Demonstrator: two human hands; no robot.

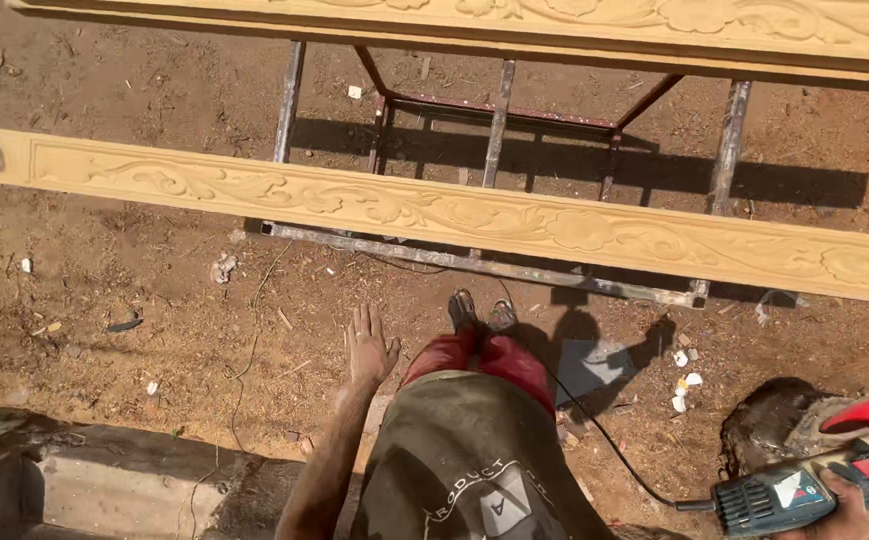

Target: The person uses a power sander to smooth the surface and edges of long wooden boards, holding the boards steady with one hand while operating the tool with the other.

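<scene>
Sawdust-strewn reddish-brown dirt ground [135, 300] fills most of the view, with a grey concrete step [105, 480] at its lower left edge. Across it runs a long pale carved wooden plank [435, 212] with a leafy scroll relief, lying flat on a rusty welded metal frame stand [500, 130]; a second carved wooden plank [575, 20] of the same pale wood lies on the far side of the stand, along the top edge. Below the near plank stand the person's dusty dark shoes [482, 312], close to the stand's front rail. The left hand [369, 348] hangs free beside the red trousers, palm down, fingers straight and slightly spread, touching nothing. At the lower right corner the right hand [847, 512] (only partly in view) is wrapped around a blue electric power tool with red parts [805, 490], well apart from the plank. Its thin black cord [610, 440] trails over the ground toward the shoes, near small white scraps [683, 380].
</scene>
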